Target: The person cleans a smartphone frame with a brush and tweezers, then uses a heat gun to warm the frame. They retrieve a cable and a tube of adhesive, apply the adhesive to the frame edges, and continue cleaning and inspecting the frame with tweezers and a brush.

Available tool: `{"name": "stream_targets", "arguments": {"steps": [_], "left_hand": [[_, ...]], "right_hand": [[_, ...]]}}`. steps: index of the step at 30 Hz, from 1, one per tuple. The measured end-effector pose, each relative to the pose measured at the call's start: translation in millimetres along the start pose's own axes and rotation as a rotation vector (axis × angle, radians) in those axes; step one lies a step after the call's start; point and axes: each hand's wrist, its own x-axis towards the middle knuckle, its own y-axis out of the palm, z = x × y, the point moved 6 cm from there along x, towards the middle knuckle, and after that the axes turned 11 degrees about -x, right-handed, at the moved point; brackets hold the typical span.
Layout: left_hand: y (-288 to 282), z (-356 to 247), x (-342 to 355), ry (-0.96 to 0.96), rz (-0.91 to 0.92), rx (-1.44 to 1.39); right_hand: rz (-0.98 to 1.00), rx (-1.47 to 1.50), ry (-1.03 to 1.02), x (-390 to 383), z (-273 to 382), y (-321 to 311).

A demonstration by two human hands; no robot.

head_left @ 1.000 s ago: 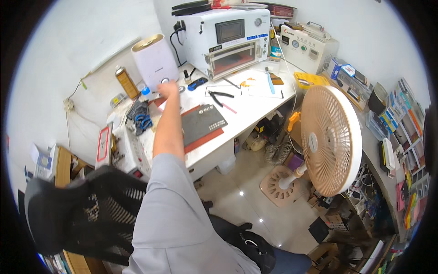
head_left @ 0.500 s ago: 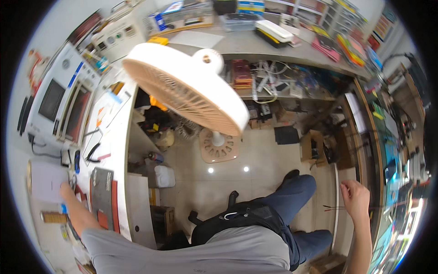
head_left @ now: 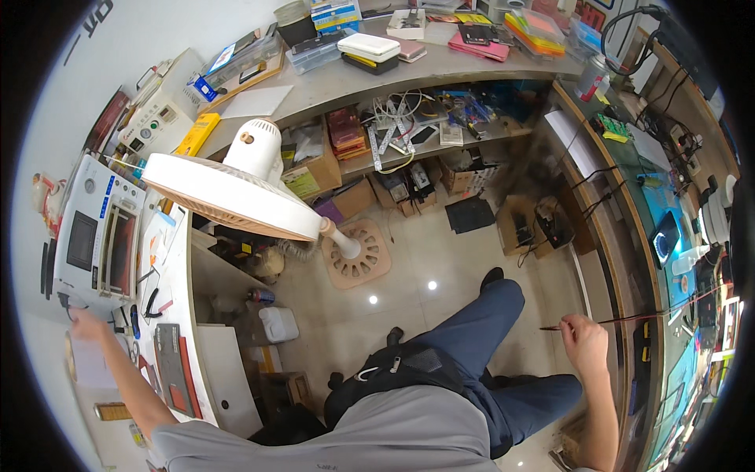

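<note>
My left hand (head_left: 91, 326) reaches out to the far left, over the lower front corner of a white oven-like machine (head_left: 82, 228) with a dark window. Its fingers are next to a short black cord (head_left: 69, 302); they are too small and smeared to show whether they grip it. Below the hand lies a pale sheet (head_left: 93, 363). My right hand (head_left: 585, 343) is raised at the right, fingers curled closed around thin dark-red and black leads (head_left: 637, 317). The lead tips stick out on the hand's left side, and the leads run right toward the bench.
A white fan (head_left: 228, 193) on a beige base (head_left: 358, 253) stands ahead of me. Black pliers (head_left: 151, 302) and a grey-and-red case (head_left: 178, 370) lie on the left bench. The right bench (head_left: 621, 204) carries circuit boards and cables. Open cardboard boxes (head_left: 519, 224) sit on the floor.
The view has shifted, so the fan appears further left and lower. My left hand has moved from the pale sheet to the machine's corner cord. My right hand is now closed at the leads.
</note>
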Motion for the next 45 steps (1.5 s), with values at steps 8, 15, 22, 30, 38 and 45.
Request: {"name": "stream_targets", "arguments": {"steps": [8, 15, 22, 30, 38, 45], "left_hand": [[-119.8, -478.8, -259.3, 0.642, 0.657, -1.219], [-144.4, -599.1, -708.2, 0.872, 1.590, -1.137], [194.8, -495.4, -889.1, 0.461, 1.442, -0.170], [287.4, -502.3, -955.4, 0.648, 1.691, 0.145], [357.8, -441.4, -879.0, 0.507, 1.132, -0.267], [253.2, -495.4, -878.2, 0.367, 1.023, -0.456]], "right_hand": [[0.315, 0.004, 0.199, -83.6, -88.1, 122.0], [0.445, 0.124, 0.371, -182.8, -123.3, 193.5], [0.156, 0.127, 0.437, -246.2, -119.0, 170.1], [0.196, 0.076, 0.686, -284.9, -107.5, 166.7], [0.248, 0.058, 0.729, -278.8, -102.5, 174.9], [0.161, -0.013, 0.736, -290.6, -93.6, 170.6]]}}
